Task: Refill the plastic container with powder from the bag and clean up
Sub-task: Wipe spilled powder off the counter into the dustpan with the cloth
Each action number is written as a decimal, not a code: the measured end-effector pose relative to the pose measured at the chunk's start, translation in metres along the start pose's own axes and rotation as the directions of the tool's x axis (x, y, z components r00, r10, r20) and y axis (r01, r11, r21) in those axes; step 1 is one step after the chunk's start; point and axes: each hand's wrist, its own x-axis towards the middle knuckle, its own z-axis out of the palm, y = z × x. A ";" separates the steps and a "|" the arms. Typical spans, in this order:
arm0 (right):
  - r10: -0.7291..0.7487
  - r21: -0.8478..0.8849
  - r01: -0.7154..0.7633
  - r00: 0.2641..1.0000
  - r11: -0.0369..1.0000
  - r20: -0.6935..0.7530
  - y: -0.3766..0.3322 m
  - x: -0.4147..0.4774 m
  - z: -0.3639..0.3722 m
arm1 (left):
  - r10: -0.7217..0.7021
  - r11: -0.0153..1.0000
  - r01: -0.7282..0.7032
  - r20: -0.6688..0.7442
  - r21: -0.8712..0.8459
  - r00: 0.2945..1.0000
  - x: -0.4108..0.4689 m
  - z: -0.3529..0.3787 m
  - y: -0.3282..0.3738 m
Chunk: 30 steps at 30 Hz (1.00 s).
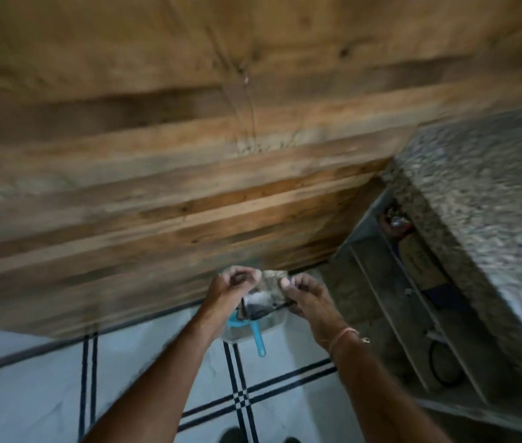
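Note:
The frame is blurred. Both hands hold a crumpled powder bag (269,289) between them at lower centre. My left hand (232,287) pinches its left edge and my right hand (306,294) grips its right edge. Directly under the bag, on the tiled floor, stands a clear plastic container (253,327) with a blue scoop (258,342) in it, the handle sticking out toward me. The bag hides most of the container's opening.
A large wooden door or panel (189,155) fills the upper view. To the right is a speckled granite counter (493,193) with open shelves (413,298) beneath holding dim items. White floor tiles (125,378) have black lines. My feet show at the bottom edge.

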 end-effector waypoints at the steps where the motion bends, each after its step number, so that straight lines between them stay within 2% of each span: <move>1: -0.007 0.028 0.008 0.999 1.000 -0.043 -0.023 -0.016 0.000 | -0.028 0.999 0.028 -0.013 -0.037 1.000 -0.014 0.006 0.021; 3: -0.019 0.071 0.026 0.995 0.997 -0.100 -0.058 -0.049 0.000 | -0.069 0.995 0.071 0.035 -0.075 0.997 -0.043 0.019 0.054; 5: -0.045 0.092 0.058 0.988 0.994 -0.145 -0.087 -0.082 0.000 | -0.032 0.998 0.037 0.081 -0.060 0.996 -0.069 0.034 0.084; 8: -0.098 0.105 0.127 0.965 0.986 -0.244 -0.120 -0.116 -0.005 | 0.103 0.995 -0.099 0.154 -0.035 0.983 -0.092 0.059 0.120; 11: -0.160 0.139 0.198 0.956 0.970 -0.247 -0.155 -0.152 -0.022 | 0.220 0.972 -0.232 0.241 0.023 0.945 -0.105 0.095 0.157; 15: -0.228 0.141 0.285 0.919 0.948 -0.322 -0.176 -0.196 -0.064 | 0.282 0.958 -0.286 0.167 0.001 0.945 -0.124 0.158 0.183; 21: -0.290 0.019 0.390 0.715 0.921 -0.636 -0.173 -0.232 -0.136 | 0.255 0.926 -0.343 0.409 0.158 0.876 -0.141 0.249 0.184; 25: -0.388 -0.136 0.408 0.636 0.903 -0.667 -0.154 -0.266 -0.205 | 0.257 0.897 -0.394 0.490 0.198 0.833 -0.144 0.327 0.170; 30: -0.338 -0.195 0.306 0.533 0.932 -0.776 -0.123 -0.293 -0.298 | 0.191 0.830 -0.469 0.636 0.303 0.748 -0.137 0.437 0.140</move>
